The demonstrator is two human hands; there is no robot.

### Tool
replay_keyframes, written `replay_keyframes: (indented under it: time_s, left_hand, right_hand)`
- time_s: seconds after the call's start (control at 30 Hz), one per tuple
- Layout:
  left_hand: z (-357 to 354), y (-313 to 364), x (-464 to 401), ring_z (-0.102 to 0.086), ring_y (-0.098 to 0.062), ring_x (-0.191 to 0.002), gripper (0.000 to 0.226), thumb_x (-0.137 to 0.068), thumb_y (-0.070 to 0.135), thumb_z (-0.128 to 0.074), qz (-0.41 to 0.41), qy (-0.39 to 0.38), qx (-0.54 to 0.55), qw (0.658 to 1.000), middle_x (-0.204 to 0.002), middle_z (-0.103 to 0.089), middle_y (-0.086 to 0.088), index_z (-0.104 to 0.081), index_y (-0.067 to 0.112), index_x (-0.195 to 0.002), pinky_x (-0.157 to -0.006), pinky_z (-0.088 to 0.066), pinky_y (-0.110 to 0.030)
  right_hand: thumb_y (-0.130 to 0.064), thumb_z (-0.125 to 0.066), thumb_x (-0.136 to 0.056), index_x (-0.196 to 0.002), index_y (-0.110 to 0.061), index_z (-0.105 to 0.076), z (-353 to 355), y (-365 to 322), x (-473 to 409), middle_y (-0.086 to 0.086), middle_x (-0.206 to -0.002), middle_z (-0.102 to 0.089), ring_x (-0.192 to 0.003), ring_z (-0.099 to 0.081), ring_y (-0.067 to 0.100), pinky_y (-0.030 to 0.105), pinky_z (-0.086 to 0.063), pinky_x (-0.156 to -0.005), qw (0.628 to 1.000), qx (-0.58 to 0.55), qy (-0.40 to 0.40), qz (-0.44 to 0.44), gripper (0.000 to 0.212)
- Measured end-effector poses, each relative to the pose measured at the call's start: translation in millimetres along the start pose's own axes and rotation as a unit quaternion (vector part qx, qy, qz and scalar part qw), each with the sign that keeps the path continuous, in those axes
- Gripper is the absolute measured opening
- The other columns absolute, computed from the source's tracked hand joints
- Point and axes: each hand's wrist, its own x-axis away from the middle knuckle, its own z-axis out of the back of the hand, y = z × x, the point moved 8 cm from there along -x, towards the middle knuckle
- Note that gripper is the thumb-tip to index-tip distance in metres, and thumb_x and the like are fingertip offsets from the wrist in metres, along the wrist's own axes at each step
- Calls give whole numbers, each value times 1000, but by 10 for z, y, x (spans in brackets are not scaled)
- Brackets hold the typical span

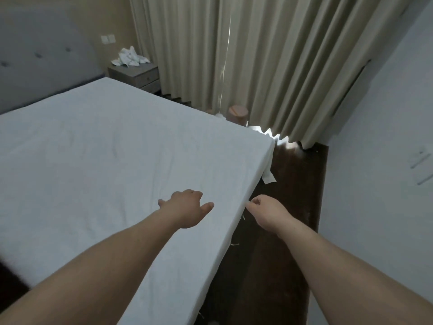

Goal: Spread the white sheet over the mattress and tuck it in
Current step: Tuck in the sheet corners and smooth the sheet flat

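Curtains (269,62) hang behind the bed. Left hand (185,208) lies flat, fingers spread, on the sheet (105,148); right hand (264,209) pinches the sheet's edge.

A white cotton sheet (112,146) is spread across the mattress, lightly wrinkled. The left hand (185,208) is laid palm-down on it near the edge. The sheet's edge is pinched by the right hand (264,211) above the dark wooden floor (281,231). Beige pleated curtains (281,55) are hung behind.

Sheet (105,141) on bed — nightstand (138,77) behind
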Motion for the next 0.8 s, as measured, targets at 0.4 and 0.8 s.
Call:
replay_keyframes:
  time_s: [0.4, 0.8]
  left_hand:
    - [974, 1111, -1991, -36, -27, -143, 71, -98, 71, -30, 4, 2, 20, 1000, -160, -36, 8, -37, 28, -154, -107, -35, -64]
    - [2160, 2381, -3847, -37, -28, -144, 73, -97, 73, -32, 115, 53, 54, 990, -161, -36, 5, -37, 28, -154, -110, -33, -67]
  right_hand:
    - [-41, -49, -106, -104, -18, -66, 1731, -45, -2143, 4, -100, -69, -91, -67, 20, 40, -58, -87, 1000, 15, 14, -13, 28]
    - [-50, -46, -102, -141, -19, -55, 3146, -445, -4769, 0, -130, -65, -113, -61, 20, 37, -52, -95, 979, 104, -53, 164, 51]
